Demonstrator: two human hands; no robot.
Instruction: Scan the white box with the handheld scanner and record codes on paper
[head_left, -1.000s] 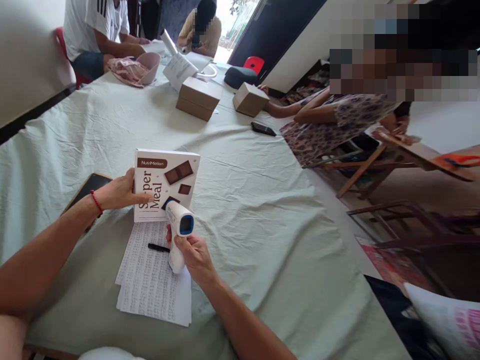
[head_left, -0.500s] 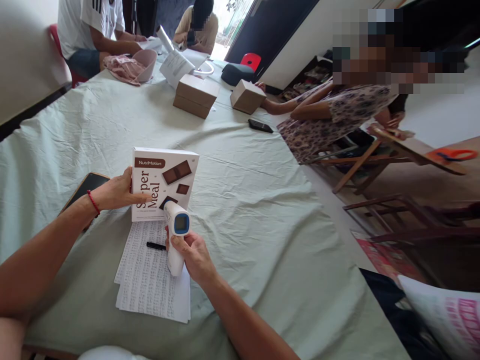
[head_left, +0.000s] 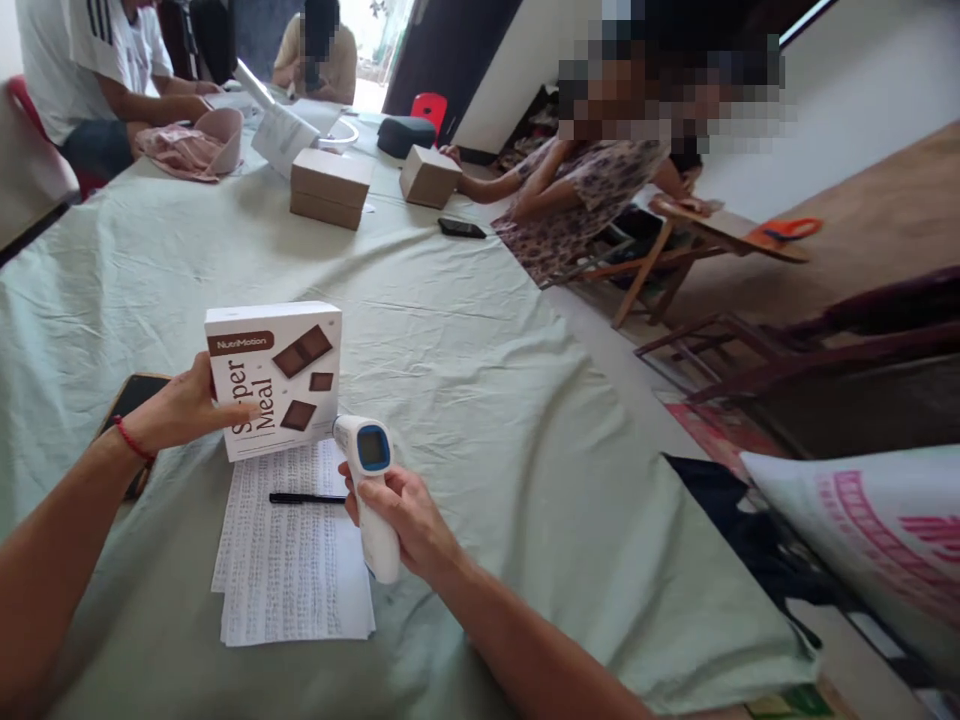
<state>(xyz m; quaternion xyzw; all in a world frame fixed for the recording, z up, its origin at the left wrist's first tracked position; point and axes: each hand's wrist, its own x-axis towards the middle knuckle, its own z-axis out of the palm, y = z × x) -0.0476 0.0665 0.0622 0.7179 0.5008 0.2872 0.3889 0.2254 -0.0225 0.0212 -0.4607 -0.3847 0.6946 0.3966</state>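
My left hand (head_left: 184, 405) grips the left side of a white and brown box (head_left: 274, 375) marked "NutriMotion Super Meal", its thumb across the front. The box is held up, slightly tilted, above the far end of some written sheets of paper (head_left: 296, 570). My right hand (head_left: 409, 510) is wrapped round the handle of a white infrared thermometer (head_left: 375, 510) with a blue-rimmed screen, just right of the box's lower corner. A black pen (head_left: 307, 498) lies on the papers, its right end reaching behind my right fingers. Behind my left wrist lies a dark phone or tablet (head_left: 139, 395), partly hidden.
A pale green cloth (head_left: 450, 400) covers the table. Two cardboard boxes (head_left: 330, 190), a black phone (head_left: 461, 229), a dark case (head_left: 405, 135) and a pink cap (head_left: 221, 140) are farther back. People sit at the far side and right. A white sack (head_left: 862, 530) stands at the lower right.
The thermometer has moved right, off the front of the box to beside its lower corner. The box has tilted a little. The whole view has swung to the right.
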